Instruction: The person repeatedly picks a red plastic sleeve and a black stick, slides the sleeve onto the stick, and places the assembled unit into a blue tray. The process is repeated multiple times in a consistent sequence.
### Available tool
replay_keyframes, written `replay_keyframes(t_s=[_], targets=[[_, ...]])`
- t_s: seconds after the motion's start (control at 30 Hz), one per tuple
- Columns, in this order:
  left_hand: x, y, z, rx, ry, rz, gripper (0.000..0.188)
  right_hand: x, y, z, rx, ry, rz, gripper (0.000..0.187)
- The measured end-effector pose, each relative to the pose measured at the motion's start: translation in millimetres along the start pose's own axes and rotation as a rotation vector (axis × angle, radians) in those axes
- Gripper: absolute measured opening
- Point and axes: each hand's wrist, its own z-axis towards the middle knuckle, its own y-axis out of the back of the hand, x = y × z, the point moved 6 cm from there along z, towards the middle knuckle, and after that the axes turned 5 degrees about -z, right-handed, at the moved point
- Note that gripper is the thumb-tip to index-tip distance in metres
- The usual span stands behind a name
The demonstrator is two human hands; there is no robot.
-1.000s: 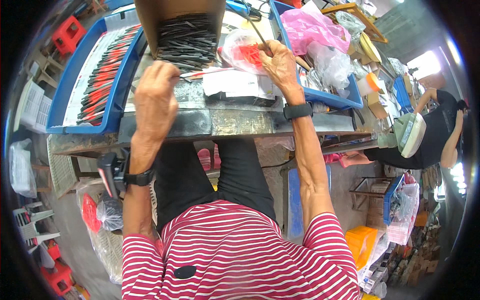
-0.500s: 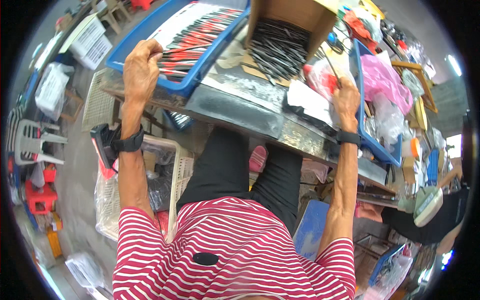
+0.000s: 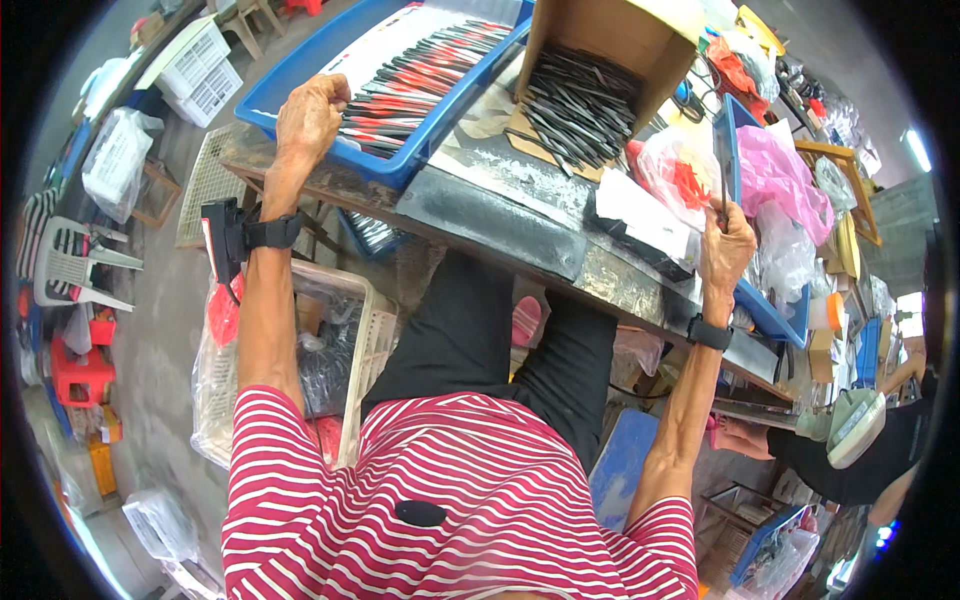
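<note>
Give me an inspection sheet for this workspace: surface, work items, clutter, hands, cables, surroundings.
Surface: workbench, worn and scuffed.
Work items: red-and-black strips lined up in the left blue tray; loose black strips in an open cardboard box; plastic bag with red pieces.
Clutter: pink plastic bag and clear bags in the right blue tray.
Left hand: at the left tray's near left edge, fingers bent; cannot tell whether it holds anything.
Right hand: grips a dark thin tool.
Cables: dark cord beside the box.
Surroundings: co-worker at right; white chair and red stool at left.
</note>
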Motion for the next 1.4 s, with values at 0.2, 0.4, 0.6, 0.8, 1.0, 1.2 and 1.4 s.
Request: replay_keyframes(t_s=[0.2, 0.4, 0.6, 0.8, 1.0, 1.2, 1.4], targets=[[2.9, -13.9, 9.2, 0.023, -0.030, 0.100, 0.011, -16.5, -1.6, -16.5, 0.169, -0.068, -0.194, 0.018], [-45.7, 1.2, -7.6, -0.198, -0.202, 0.142, 0.011, -17.9, -2.1, -18.0, 0.177, -0.027, -0.225, 0.019], [-148.2, -64.6, -29.9, 0.008, -0.558, -0.152, 0.013, -3.7, 15.8, -21.7, 0.096, -0.086, -0.068, 0.011], [-181.7, -143.4, -19.7, 0.177, -0.523, -0.034, 0.014, 1.6, 32.6, -33.8, 0.090, -0.150, 0.059, 0.011], [-156.2, -178.8, -10.4, 0.169, -0.483, 0.123, 0.012, -0.4, 31.6, -47.3, 0.090, -0.202, 0.208, 0.012], [-143.5, -183.3, -6.4, 0.208, -0.408, -0.042, 0.012, -3.3, 30.3, -54.3, 0.090, -0.242, 0.335, 0.011], [-151.6, -166.7, -16.1, 0.157, -0.490, 0.066, 0.015, -2.1, 32.1, -61.8, 0.115, -0.291, 0.454, 0.012]])
